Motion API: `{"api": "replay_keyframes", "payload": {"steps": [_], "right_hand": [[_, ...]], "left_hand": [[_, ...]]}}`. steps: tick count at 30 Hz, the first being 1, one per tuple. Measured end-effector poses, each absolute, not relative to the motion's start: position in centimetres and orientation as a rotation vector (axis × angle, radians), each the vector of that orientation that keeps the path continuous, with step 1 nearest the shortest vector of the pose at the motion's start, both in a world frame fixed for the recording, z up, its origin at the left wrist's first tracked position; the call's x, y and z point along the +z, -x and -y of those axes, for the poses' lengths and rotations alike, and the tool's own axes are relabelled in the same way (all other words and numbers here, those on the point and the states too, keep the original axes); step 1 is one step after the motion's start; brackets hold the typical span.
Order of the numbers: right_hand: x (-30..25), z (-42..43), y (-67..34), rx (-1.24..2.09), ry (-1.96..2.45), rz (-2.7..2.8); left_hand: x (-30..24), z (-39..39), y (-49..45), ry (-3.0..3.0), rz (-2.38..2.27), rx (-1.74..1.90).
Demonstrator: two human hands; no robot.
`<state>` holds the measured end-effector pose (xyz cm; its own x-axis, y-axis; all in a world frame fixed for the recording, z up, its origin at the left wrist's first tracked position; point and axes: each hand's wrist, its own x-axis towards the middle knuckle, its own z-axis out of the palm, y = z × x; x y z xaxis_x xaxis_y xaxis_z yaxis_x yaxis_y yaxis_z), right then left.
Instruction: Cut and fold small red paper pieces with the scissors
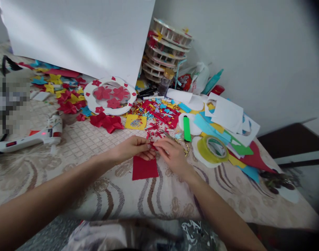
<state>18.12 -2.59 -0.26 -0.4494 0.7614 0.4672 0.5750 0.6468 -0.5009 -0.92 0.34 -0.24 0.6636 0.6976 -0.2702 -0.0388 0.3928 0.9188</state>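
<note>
My left hand (132,148) and my right hand (171,153) meet at the middle of the table, fingers pinched together on a small red paper piece (152,145). Just below them a red paper sheet (144,168) lies flat on the patterned tablecloth (70,174). My left fingers touch its top edge. Gold-handled scissors (185,148) lie partly hidden behind my right hand. A heap of red, blue and yellow paper scraps (162,115) sits just beyond my hands.
A hot glue gun (31,136) lies at the left. A white ring with red paper flowers (109,94) stands behind loose red flowers (107,122). A yellow tape roll (212,150), green marker (186,128), coloured papers (227,118), stacked reels (166,48) and a white board (78,35) surround them.
</note>
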Motion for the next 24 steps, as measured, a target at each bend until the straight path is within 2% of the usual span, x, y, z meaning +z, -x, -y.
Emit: {"api": "replay_keyframes", "payload": {"steps": [6, 24], "right_hand": [[-0.92, 2.48, -18.71, 0.208, 0.984, 2.343], [-0.41, 2.57, -18.47, 0.091, 1.009, 2.483]], "left_hand": [[-0.17, -0.48, 1.05, -1.043, -0.699, 0.526], [-0.13, -0.57, 0.88, -1.037, -0.777, 0.577]]}}
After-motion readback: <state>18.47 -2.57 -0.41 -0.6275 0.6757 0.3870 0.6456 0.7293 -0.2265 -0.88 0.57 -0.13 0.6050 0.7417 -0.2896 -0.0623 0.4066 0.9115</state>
